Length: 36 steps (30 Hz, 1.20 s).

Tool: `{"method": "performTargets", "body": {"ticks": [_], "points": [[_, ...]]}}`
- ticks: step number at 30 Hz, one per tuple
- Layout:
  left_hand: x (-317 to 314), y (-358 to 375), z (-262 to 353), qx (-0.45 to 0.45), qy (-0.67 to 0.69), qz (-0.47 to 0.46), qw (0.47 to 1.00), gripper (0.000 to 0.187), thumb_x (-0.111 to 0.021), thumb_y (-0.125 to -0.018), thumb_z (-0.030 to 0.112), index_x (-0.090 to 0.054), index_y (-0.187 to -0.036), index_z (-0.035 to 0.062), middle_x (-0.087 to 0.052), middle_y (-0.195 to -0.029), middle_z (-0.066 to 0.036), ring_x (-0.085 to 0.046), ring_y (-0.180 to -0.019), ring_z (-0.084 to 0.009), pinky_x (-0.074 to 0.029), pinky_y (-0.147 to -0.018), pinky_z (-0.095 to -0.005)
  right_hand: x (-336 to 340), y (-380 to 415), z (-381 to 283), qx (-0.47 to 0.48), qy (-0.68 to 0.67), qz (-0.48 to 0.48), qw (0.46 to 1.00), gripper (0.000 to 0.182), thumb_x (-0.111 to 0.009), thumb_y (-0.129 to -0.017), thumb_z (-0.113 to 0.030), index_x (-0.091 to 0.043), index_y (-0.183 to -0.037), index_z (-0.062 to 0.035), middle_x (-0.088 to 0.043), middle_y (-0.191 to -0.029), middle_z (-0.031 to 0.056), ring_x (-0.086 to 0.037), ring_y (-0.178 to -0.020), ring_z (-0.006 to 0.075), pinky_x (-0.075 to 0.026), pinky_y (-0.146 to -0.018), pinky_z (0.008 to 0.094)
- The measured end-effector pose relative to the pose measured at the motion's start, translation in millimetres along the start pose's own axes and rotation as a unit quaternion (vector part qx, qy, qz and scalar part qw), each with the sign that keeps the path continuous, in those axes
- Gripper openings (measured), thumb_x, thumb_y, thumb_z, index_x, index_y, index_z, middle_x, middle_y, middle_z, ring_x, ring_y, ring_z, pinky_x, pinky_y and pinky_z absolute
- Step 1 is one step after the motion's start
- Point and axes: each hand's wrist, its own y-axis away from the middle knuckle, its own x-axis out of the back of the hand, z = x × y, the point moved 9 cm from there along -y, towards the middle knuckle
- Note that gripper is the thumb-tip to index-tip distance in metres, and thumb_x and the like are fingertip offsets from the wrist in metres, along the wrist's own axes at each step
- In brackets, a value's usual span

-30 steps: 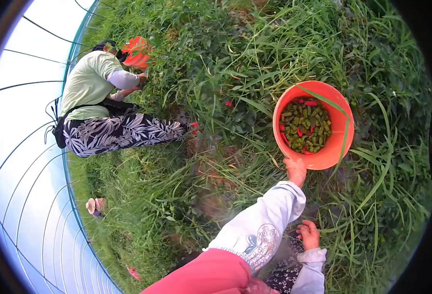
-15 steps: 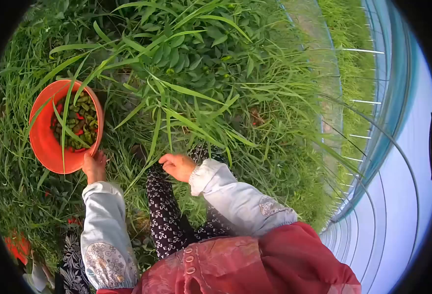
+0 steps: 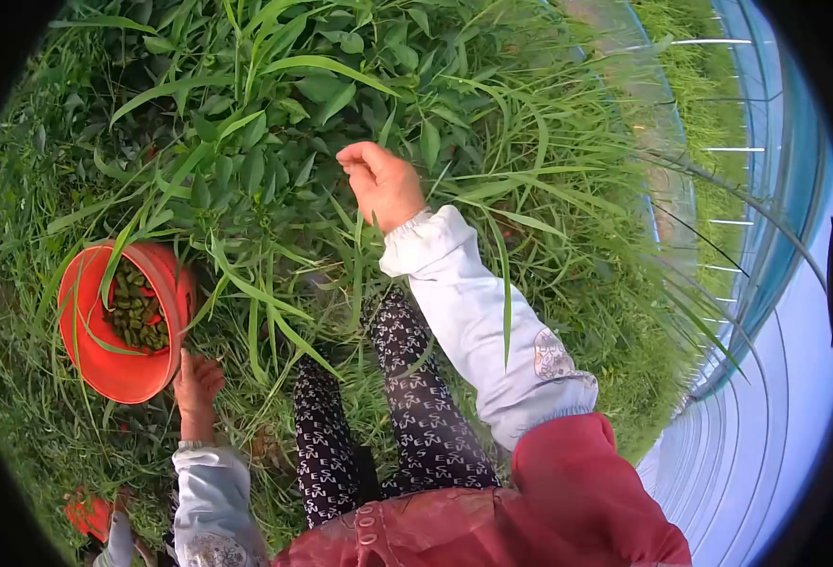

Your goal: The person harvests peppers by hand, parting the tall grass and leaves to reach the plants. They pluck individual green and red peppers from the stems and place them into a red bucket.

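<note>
A red-orange bucket leans with its mouth toward me at the left, and small green and red peppers lie inside. My left hand is at the bucket's lower right rim, thumb side against it and the other fingers curled outside. Farther up, my right hand hovers over leafy green plants, fingers loosely bent and apart, with nothing visible in them. Long grass blades rise between the bucket and my legs, some crossing in front of the bucket.
My legs in patterned trousers stand among the grass. At the lower left are an orange-red object and part of another person's clothing. A greenhouse wall of pale film with curved hoops runs along the right, beside a blue-edged strip.
My right hand has moved up and forward from near my knees to the leafy plants. My left hand stays at the bucket's rim; the view has shifted, and the bucket appears lower.
</note>
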Motion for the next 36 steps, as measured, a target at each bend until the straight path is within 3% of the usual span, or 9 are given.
{"method": "performTargets", "body": {"ticks": [2,6,11,16,23,25,28,32,36], "points": [[-68,35,10,-0.050,-0.165,-0.129,0.977,0.045,-0.054,-0.085,0.042,-0.053,-0.101,-0.0002,-0.060,-0.082,-0.011,-0.060,-0.067,-0.0172,-0.049,-0.058,-0.0270,9,-27,-7,0.182,0.200,-0.012,0.963,0.028,-0.053,-0.074,-0.003,-0.059,-0.100,-0.0093,-0.058,-0.106,0.0078,-0.055,-0.097,0.0273,-0.044,-0.084,0.0360],[-190,105,44,-0.301,-0.449,-0.261,0.800,0.021,-0.057,-0.085,0.016,-0.056,-0.095,-0.0022,-0.060,-0.070,-0.008,-0.057,-0.060,-0.0166,-0.046,-0.056,-0.0285,27,-51,47,0.084,0.542,-0.082,0.832,0.037,-0.054,-0.076,-0.005,-0.054,-0.112,-0.0116,-0.043,-0.129,0.0108,-0.040,-0.119,0.0298,-0.030,-0.098,0.0418],[-298,172,73,-0.369,-0.470,-0.343,0.725,0.016,-0.057,-0.084,0.009,-0.057,-0.095,-0.0021,-0.060,-0.074,-0.006,-0.056,-0.066,-0.0123,-0.046,-0.060,-0.0256,54,-20,98,-0.126,0.579,-0.277,0.756,0.035,-0.059,-0.079,-0.028,-0.052,-0.104,-0.0041,-0.063,-0.091,0.0103,-0.060,-0.089,0.0279,-0.048,-0.071,0.0390],[-351,144,88,-0.253,-0.315,-0.376,0.834,0.018,-0.053,-0.088,0.010,-0.056,-0.101,-0.0012,-0.061,-0.083,-0.005,-0.058,-0.071,-0.0112,-0.048,-0.065,-0.0238,33,55,94,-0.147,0.390,-0.350,0.839,0.030,-0.054,-0.078,-0.018,-0.056,-0.105,-0.0057,-0.063,-0.091,0.0152,-0.059,-0.089,0.0310,-0.046,-0.077,0.0417],[-380,43,83,-0.286,-0.376,-0.252,0.845,0.020,-0.051,-0.086,0.006,-0.056,-0.104,-0.0010,-0.061,-0.088,-0.005,-0.059,-0.076,-0.0125,-0.048,-0.067,-0.0247,5,109,106,-0.116,0.246,-0.159,0.949,0.046,-0.058,-0.078,-0.022,-0.047,-0.120,-0.0071,-0.057,-0.097,0.0156,-0.057,-0.087,0.0336,-0.046,-0.074,0.0429],[-405,65,64,-0.269,-0.438,-0.319,0.796,0.020,-0.051,-0.085,0.007,-0.056,-0.103,-0.0007,-0.060,-0.091,-0.005,-0.058,-0.079,-0.0116,-0.048,-0.069,-0.0257,6,111,104,-0.127,0.219,-0.133,0.958,0.050,-0.059,-0.077,-0.022,-0.045,-0.122,-0.0070,-0.056,-0.098,0.0166,-0.056,-0.088,0.0339,-0.047,-0.074,0.0420],[-435,125,44,-0.549,-0.579,-0.322,0.510,0.028,-0.056,-0.072,0.002,-0.059,-0.100,0.0033,-0.059,-0.099,-0.010,-0.059,-0.087,-0.0235,-0.048,-0.077,-0.0350,-3,113,110,-0.168,0.173,-0.137,0.961,0.051,-0.060,-0.076,-0.022,-0.044,-0.123,-0.0073,-0.056,-0.100,0.0168,-0.056,-0.091,0.0345,-0.046,-0.076,0.0421],[-431,125,9,-0.596,-0.700,-0.253,0.301,0.040,-0.059,-0.069,0.012,-0.055,-0.109,0.0076,-0.057,-0.099,-0.012,-0.057,-0.090,-0.0251,-0.047,-0.071,-0.0343,-10,114,114,-0.183,0.146,-0.181,0.955,0.056,-0.061,-0.075,-0.023,-0.041,-0.125,-0.0069,-0.055,-0.105,0.0158,-0.055,-0.093,0.0348,-0.046,-0.079,0.0418],[-412,118,0,-0.563,-0.729,-0.238,0.309,0.025,-0.059,-0.068,0.013,-0.054,-0.091,0.0043,-0.058,-0.078,-0.008,-0.059,-0.074,-0.0221,-0.047,-0.063,-0.0321,1,110,120,-0.185,0.121,-0.221,0.950,0.047,-0.059,-0.076,-0.022,-0.047,-0.120,-0.0087,-0.056,-0.108,0.0144,-0.056,-0.092,0.0334,-0.046,-0.078,0.0412]]}}
